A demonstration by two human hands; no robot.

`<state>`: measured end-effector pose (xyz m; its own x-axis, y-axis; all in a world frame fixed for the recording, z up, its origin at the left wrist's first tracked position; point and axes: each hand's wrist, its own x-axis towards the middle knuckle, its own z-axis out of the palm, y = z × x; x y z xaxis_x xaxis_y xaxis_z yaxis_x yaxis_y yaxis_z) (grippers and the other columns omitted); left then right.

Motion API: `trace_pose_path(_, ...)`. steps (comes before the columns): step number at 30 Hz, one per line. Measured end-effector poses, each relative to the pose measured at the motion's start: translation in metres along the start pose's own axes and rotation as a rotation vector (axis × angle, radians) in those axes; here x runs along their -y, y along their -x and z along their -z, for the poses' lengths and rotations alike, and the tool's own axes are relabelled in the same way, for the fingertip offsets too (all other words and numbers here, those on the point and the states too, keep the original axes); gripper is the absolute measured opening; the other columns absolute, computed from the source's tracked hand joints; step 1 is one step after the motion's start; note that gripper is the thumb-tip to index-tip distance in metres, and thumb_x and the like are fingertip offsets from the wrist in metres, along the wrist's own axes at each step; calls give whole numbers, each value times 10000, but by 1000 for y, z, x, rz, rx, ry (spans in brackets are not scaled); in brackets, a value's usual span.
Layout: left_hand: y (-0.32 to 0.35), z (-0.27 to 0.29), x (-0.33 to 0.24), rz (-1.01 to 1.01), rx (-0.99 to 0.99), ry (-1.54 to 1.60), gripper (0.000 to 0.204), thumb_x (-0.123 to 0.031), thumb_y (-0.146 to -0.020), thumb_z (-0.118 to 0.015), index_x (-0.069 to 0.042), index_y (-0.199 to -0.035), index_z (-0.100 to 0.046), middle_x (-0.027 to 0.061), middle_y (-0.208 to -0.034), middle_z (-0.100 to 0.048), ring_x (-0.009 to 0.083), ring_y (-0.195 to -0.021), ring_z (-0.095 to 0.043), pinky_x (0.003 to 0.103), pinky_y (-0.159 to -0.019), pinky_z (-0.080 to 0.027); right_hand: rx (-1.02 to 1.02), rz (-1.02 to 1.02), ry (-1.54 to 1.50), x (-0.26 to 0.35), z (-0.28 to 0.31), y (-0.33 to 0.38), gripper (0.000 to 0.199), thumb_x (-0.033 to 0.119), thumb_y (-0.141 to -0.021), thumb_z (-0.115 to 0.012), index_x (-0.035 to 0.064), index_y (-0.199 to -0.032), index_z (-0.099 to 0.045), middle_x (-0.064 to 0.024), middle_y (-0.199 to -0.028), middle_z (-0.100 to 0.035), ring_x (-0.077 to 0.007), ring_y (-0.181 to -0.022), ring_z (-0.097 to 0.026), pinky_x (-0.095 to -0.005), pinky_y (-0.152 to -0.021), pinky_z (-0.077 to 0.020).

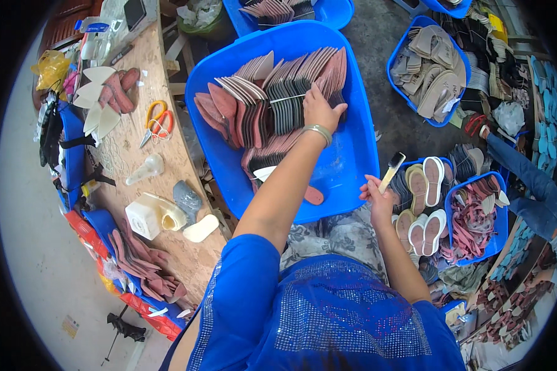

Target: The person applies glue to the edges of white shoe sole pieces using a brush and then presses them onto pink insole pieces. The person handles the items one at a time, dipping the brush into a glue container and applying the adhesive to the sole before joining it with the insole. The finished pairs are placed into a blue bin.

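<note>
Over a large blue tub [366,130], my left hand [322,110] reaches in with a bangle at its wrist. Its thumb stands apart from the fingers, which touch a dark bundle of shoe insoles [284,102] tied with white string. More pink and grey insoles [328,68] stand packed on edge around it, and a single pink insole [314,195] lies near the tub's close side. To the right of the tub, my right hand [379,201] is closed on the light handle of a small brush [390,173], its black bristles pointing up.
A wooden bench [182,167] at left holds scissors [156,123], a white plastic container [148,214] and loose sole pieces [102,102]. Rightward are white-rimmed soles [432,232], a blue bin of pink strips [476,216] and a tub of beige insoles [430,71]. Another person's leg [526,179] extends in.
</note>
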<state>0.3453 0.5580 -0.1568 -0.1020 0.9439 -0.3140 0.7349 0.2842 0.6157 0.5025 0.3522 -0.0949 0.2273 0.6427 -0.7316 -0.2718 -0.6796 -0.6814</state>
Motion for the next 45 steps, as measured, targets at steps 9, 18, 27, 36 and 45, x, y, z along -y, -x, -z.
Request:
trace_pose_path(9, -26, 27, 60, 23, 44, 148, 306, -172, -886, -500, -9, -1146, -499, 295, -954, -614, 461, -917, -576, 519, -798, -435, -56, 28, -61, -6, 8, 1, 269, 188, -938, -551, 5, -1125, -611, -51, -823, -614, -99, -668, -564, -229, -630, -465)
trace_pose_path(18, -24, 34, 46, 19, 79, 114, 394, -265, -906, -510, -2, -1200, -509, 258, -1061, -613, 416, -1009, -575, 444, -868, -447, 2, 179, -10, 44, -41, -62, 280, 210, -946, -547, 3, -1120, -620, -67, -895, -636, -128, -761, -612, -246, -709, -495)
trace_pose_path(27, -18, 11, 22, 88, 54, 28, 764, -326, -690, -789, -17, -1268, -396, 255, -1149, -543, 412, -1055, -551, 437, -879, -457, -87, 426, 298, 73, -111, -217, 409, 279, -923, -565, -15, -1207, -577, -85, -979, -663, -149, -892, -632, -288, -787, -492)
trace_pose_path(36, -1, 11, 27, -8, 52, -48, 497, -80, -809, -546, -88, -1288, -414, 197, -1097, -569, 393, -874, -616, 466, -726, -515, -110, 463, 536, 58, -143, -201, 384, 326, -919, -543, -20, -1072, -605, -207, -861, -649, -288, -823, -633, -365, -768, -470)
trace_pose_path(45, 112, 50, -11, -322, -9, 54, 473, -37, -777, -581, -92, -1236, -483, 147, -1249, -537, 343, -1035, -586, 409, -815, -515, -91, 419, 122, 38, -66, -56, 301, 183, -952, -526, -34, -1159, -558, -80, -1030, -648, -133, -926, -579, -286, -818, -456)
